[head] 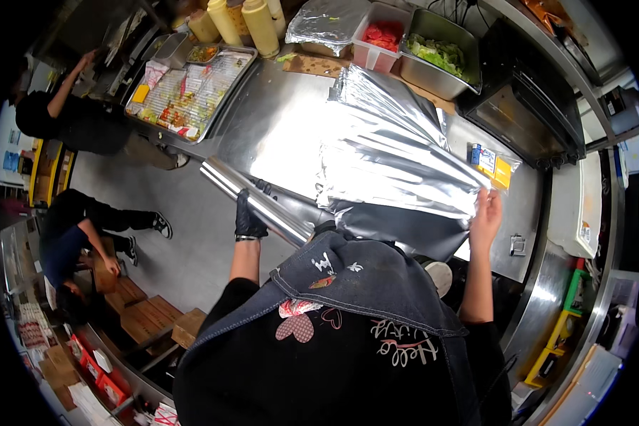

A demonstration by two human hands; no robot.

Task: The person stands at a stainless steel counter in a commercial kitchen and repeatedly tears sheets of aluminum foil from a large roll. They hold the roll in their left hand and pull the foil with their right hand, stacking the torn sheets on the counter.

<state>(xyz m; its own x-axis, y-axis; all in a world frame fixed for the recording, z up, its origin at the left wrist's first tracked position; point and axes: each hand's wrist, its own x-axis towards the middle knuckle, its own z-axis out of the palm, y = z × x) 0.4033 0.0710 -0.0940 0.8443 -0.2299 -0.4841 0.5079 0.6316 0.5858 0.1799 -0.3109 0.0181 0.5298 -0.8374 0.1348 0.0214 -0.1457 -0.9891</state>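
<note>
In a black glove, my left hand (251, 213) grips a roll of aluminium foil (261, 205) held off the counter's near edge. My bare right hand (486, 213) pinches the right corner of a wide aluminium foil sheet (394, 165). That sheet lies over the steel counter (266, 112), creased towards the back, and its near part hangs over the front edge by my apron (373, 282). Beyond my right hand, a yellow packet (495, 170) rests on the counter in clear plastic.
A wire-racked tray (191, 96) with food scraps sits at the left. Squeeze bottles (261, 26), a foil-covered pan (325, 24), a tub of sliced tomatoes (382, 40) and a pan of lettuce (442, 56) line the back. A black oven (522, 114) stands right. Two people work left, one near cardboard boxes (149, 319).
</note>
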